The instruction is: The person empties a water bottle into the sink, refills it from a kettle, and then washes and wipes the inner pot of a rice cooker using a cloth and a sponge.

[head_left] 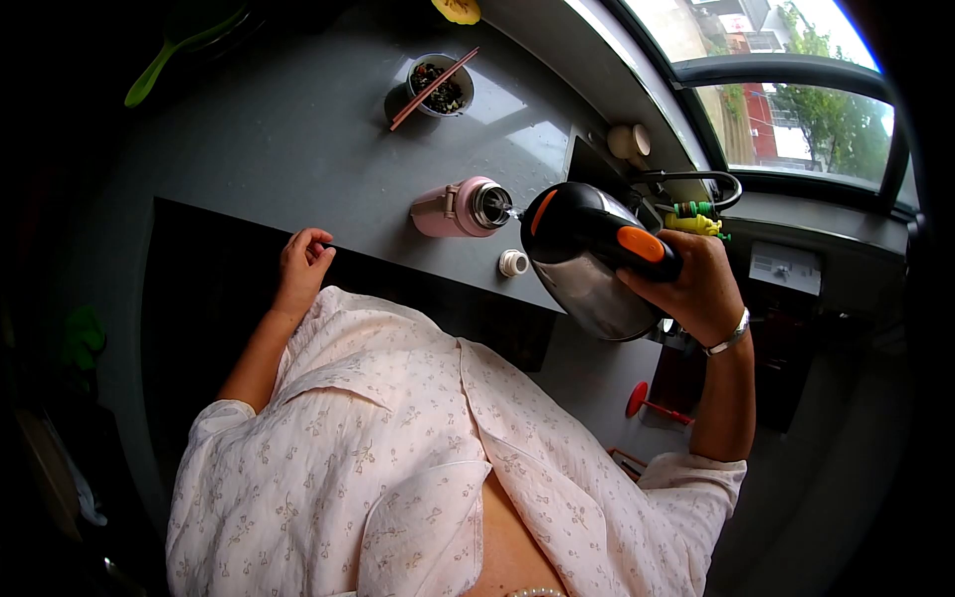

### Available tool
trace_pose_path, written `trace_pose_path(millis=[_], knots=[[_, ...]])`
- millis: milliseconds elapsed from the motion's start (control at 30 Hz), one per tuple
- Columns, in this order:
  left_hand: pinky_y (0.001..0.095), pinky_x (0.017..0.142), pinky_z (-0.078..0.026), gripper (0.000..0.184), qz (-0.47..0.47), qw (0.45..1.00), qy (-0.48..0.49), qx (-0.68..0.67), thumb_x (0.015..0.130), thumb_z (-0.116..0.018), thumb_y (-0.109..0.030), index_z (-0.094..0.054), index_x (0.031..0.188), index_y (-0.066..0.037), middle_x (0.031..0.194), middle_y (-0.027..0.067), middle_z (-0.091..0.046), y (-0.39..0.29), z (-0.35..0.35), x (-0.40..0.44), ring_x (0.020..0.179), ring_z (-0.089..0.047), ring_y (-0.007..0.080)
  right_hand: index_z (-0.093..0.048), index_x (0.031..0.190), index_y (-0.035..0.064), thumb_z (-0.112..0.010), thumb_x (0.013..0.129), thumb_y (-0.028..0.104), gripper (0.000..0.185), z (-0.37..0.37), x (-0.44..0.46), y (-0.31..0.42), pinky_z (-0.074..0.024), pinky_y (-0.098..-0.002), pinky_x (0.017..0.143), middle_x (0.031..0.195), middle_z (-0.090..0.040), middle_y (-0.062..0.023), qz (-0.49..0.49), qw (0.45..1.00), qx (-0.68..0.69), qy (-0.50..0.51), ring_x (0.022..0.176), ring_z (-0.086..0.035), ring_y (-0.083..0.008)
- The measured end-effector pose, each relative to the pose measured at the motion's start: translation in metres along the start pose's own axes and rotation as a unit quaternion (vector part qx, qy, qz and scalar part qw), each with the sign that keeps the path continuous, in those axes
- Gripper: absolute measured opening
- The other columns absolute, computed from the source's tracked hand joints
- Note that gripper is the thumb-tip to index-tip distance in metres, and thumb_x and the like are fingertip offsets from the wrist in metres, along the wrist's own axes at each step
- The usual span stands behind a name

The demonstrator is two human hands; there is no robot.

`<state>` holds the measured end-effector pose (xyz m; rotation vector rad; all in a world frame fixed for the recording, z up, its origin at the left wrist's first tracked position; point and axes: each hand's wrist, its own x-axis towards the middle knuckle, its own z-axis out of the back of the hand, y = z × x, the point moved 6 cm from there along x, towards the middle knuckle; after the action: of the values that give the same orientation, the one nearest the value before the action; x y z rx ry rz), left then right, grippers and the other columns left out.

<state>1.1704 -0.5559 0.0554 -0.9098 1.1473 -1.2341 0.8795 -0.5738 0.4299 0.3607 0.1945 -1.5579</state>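
My right hand grips the handle of an electric kettle, steel with a black and orange top. The kettle is tilted to the left, and water runs from its spout into the mouth of a pink thermos bottle. The thermos stands uncapped on the grey counter. Its likely lid, a small white cap, sits on the counter just beside it. Near the counter's front edge, my left hand hangs with loosely bent fingers and holds nothing.
A bowl of dark food with chopsticks across it stands farther back. At the right are a sink faucet, a yellow-green item and a window. A green-handled utensil lies far left.
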Motion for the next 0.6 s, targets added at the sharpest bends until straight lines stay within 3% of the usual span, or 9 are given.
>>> trace_pose_path(millis=[600], knots=[[0.0226,0.059,-0.043,0.017,-0.004,1.000,-0.002,-0.001,0.077,-0.066,0.000,-0.062,0.093,-0.002,0.082,0.0027,-0.057,0.0000,-0.0004,-0.0006,0.066,-0.050,0.0096,-0.068,0.092,-0.0032,-0.077,0.072,0.020,0.032,-0.0001,-0.0011,0.0016,-0.0474,-0.0269,0.051,0.061,-0.061,-0.0113,0.007,1.000,-0.012,0.004,0.050,-0.058,-0.0132]])
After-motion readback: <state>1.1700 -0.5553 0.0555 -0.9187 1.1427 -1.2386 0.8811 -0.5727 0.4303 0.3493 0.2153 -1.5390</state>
